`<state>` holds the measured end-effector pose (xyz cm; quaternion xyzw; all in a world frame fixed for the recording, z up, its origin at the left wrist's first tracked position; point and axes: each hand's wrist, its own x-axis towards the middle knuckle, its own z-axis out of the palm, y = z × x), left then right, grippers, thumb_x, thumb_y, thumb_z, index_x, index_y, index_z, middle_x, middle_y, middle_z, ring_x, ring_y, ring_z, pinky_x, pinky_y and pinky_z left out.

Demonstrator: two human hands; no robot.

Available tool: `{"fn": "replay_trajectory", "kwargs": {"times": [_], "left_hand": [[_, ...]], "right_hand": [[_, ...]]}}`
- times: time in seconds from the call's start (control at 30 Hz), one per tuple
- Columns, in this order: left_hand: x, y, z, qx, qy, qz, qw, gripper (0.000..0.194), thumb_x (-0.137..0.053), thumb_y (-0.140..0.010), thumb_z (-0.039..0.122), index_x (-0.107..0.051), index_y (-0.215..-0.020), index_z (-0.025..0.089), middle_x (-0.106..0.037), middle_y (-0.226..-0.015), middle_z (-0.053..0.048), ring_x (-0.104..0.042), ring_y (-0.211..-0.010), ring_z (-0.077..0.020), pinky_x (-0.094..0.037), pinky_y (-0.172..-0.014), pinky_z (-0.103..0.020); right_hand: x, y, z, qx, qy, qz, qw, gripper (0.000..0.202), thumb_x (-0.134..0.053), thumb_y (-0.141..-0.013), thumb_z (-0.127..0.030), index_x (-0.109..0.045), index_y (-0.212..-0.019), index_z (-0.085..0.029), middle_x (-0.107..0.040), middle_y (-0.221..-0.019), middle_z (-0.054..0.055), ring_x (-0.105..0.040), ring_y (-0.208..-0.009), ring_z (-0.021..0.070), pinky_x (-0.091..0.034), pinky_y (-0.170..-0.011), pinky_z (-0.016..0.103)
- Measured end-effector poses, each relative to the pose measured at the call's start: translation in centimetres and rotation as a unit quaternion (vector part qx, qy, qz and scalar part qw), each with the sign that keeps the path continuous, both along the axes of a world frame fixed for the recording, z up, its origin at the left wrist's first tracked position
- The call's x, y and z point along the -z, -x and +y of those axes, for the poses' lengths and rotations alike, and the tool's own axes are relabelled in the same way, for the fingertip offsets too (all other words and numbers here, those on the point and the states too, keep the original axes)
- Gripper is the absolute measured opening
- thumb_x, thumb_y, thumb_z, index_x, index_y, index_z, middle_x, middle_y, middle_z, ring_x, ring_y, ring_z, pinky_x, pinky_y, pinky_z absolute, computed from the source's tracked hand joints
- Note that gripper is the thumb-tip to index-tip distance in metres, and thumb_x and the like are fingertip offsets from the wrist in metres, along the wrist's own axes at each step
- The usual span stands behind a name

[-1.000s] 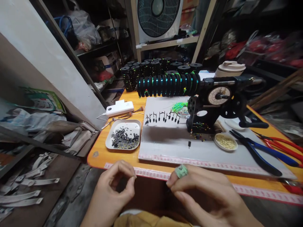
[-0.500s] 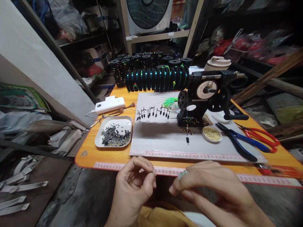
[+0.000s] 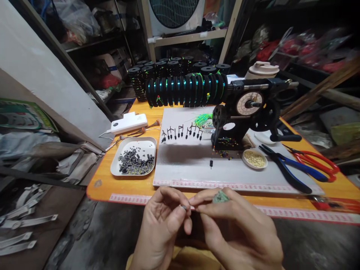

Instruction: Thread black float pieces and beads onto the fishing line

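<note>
Low in front of the table edge, my left hand (image 3: 164,225) is closed in a pinch on a small dark piece (image 3: 183,207), too small to name. My right hand (image 3: 242,228) meets it from the right, thumb and index fingertips close together; whatever they pinch is too small to make out. A green wrap (image 3: 221,197) covers part of a right finger. Beyond the hands stands a black winding machine (image 3: 230,131) with a row of black spools (image 3: 185,90) on its shaft. A small black weight (image 3: 211,163) hangs from it on a thread.
A white tray (image 3: 113,165) of small dark parts sits left. Small black pieces (image 3: 181,132) hang in a row below the spools. Right are a dish of gold beads (image 3: 254,159), blue-handled pliers (image 3: 289,168) and a red-handled tool (image 3: 315,159). A measuring tape (image 3: 309,215) lines the table edge.
My right hand has moved left, and its fingertips now meet those of my left hand. The hanging black weight has shifted left. The view has moved slightly.
</note>
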<state>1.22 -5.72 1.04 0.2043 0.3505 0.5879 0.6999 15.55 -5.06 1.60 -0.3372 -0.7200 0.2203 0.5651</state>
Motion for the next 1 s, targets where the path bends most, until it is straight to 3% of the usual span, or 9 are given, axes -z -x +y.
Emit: {"fn": "replay_trajectory", "kwargs": {"times": [0.2, 0.53, 0.73, 0.9, 1.0], "left_hand": [[-0.21, -0.05, -0.10, 0.014, 0.012, -0.017, 1.000, 0.029, -0.088, -0.073, 0.018, -0.060, -0.080, 0.020, -0.067, -0.073, 0.004, -0.054, -0.051, -0.0038, -0.046, -0.049, -0.013], [-0.06, 0.13, -0.07, 0.029, 0.016, -0.012, 0.999, 0.029, -0.085, -0.076, 0.016, -0.057, -0.081, 0.020, -0.067, -0.073, 0.005, -0.054, -0.051, -0.0034, -0.048, -0.050, -0.014], [-0.19, 0.13, -0.06, 0.028, 0.017, -0.016, 0.999, 0.030, -0.086, -0.075, 0.016, -0.056, -0.081, 0.020, -0.067, -0.073, 0.005, -0.055, -0.050, -0.0033, -0.048, -0.049, -0.014], [-0.31, 0.11, -0.11, 0.027, 0.023, 0.009, 0.999, 0.034, -0.087, -0.073, 0.019, -0.055, -0.081, 0.020, -0.066, -0.073, 0.005, -0.056, -0.050, -0.0030, -0.047, -0.050, -0.014], [0.03, -0.17, -0.37, -0.005, -0.005, 0.064, 0.998, 0.035, -0.088, -0.073, 0.025, -0.054, -0.080, 0.021, -0.066, -0.074, 0.006, -0.057, -0.049, -0.0031, -0.047, -0.049, -0.014]], "right_hand": [[0.79, 0.07, -0.70, 0.040, 0.015, -0.022, 0.999, 0.034, -0.063, -0.080, 0.005, -0.066, -0.102, -0.021, -0.077, -0.079, 0.001, -0.075, -0.082, 0.0177, -0.063, -0.080, 0.029], [0.55, 0.28, -0.80, 0.045, 0.028, -0.008, 0.999, 0.033, -0.062, -0.079, 0.006, -0.067, -0.098, -0.021, -0.077, -0.083, 0.002, -0.074, -0.084, 0.0164, -0.062, -0.077, 0.026], [0.47, 0.11, -0.83, 0.030, 0.027, -0.011, 0.999, 0.033, -0.062, -0.080, 0.007, -0.066, -0.098, -0.021, -0.076, -0.075, 0.001, -0.074, -0.083, 0.0171, -0.062, -0.079, 0.028], [0.65, 0.19, -0.86, 0.033, 0.037, -0.013, 0.999, 0.032, -0.062, -0.081, 0.004, -0.067, -0.100, -0.021, -0.077, -0.085, 0.005, -0.074, -0.087, 0.0196, -0.063, -0.073, 0.029], [0.84, 0.17, -0.77, 0.028, 0.033, -0.038, 0.998, 0.030, -0.063, -0.082, 0.002, -0.069, -0.101, -0.020, -0.075, -0.089, 0.007, -0.074, -0.088, 0.0203, -0.063, -0.071, 0.027]]}}
